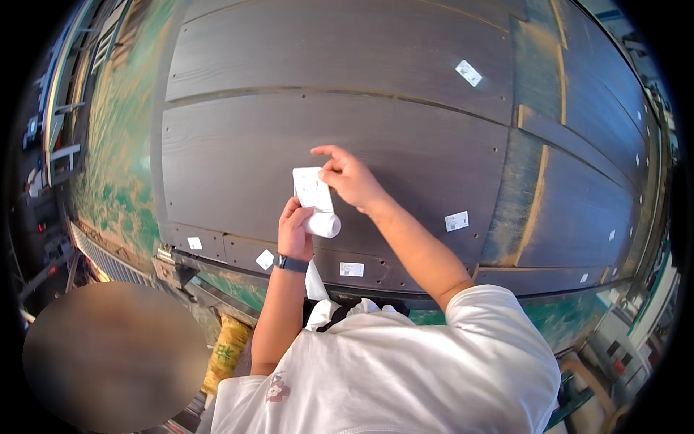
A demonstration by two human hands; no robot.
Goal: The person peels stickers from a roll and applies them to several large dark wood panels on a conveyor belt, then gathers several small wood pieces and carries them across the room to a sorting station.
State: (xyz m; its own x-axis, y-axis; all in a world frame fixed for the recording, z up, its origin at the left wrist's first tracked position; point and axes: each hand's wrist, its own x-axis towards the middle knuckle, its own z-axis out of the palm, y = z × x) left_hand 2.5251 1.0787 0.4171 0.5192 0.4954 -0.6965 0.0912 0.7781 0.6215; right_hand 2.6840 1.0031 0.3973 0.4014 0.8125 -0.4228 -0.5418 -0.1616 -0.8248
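Observation:
My left hand (295,230) is closed around a roll of white printed labels (324,226), its thumb lying across the lower part of the unrolled strip. The front label (311,186) stands up from the roll, over a dark brown panel (238,159). At that label's upper right corner is my right hand (350,179), thumb against the edge and index finger stretched out to the left. Which other fingers press behind the label is hidden. A white strip (314,282) hangs down beside my left wrist, which wears a dark band.
Other dark panels (340,43) lie beyond and to the right (585,202), several with white labels such as one (456,220) near the right end. Narrow dark strips (369,269) line the near edge. Worn green surface (116,173) shows at left. A yellow bundle (225,354) is at lower left.

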